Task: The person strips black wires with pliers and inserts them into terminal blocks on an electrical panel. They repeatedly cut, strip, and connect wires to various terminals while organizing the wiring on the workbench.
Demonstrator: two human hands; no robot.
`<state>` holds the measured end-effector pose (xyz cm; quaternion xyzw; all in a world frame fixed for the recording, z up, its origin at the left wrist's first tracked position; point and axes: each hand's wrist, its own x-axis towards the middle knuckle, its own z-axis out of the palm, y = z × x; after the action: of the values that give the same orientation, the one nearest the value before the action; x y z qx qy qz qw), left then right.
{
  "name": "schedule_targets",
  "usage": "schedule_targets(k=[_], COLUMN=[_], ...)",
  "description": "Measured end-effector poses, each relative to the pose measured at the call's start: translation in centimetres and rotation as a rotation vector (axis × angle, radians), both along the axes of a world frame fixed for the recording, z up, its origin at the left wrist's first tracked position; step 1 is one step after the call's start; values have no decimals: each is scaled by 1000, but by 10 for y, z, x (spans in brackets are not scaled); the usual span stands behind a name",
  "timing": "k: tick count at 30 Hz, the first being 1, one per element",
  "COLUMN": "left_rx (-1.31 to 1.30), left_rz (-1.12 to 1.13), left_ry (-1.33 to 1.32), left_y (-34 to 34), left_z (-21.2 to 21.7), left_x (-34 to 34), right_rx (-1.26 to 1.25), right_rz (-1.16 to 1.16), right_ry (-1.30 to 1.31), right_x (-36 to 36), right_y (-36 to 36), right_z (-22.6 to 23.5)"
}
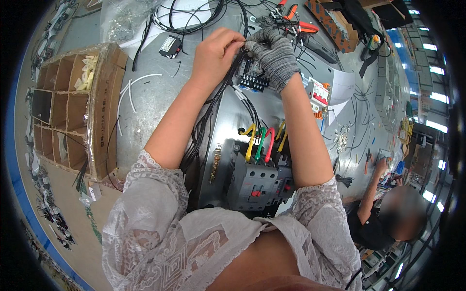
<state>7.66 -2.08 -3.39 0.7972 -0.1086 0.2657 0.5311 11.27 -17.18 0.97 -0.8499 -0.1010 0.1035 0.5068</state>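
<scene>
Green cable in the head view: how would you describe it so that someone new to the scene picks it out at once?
Toward the near end of the metal panel stands a big grey breaker with a red switch. Thick coloured cables rise from its far side. The green cable stands between a yellow and a red one, the only green in that row.

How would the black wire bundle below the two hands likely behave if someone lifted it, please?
The black wire bundle would probably flex and sag, since its long, thin strands bend along the metal panel. It seems unlikely to roll as one piece, because its strands fan out lower down.
</scene>
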Motion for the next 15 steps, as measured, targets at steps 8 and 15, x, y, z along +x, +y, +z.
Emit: schedule_targets(k=[8, 15], left_rx=[-92, 14], left_rz=[-43, -38], left_ry=[88, 48], left_y=[-8, -8], left_z=[13, 13], left_x=[-4, 0], right_rx=[-421, -337], right_rz=[73, 22], right_ry=[-317, -335], right_x=[8, 7], right_y=[-4, -4], right_z=[19, 12])
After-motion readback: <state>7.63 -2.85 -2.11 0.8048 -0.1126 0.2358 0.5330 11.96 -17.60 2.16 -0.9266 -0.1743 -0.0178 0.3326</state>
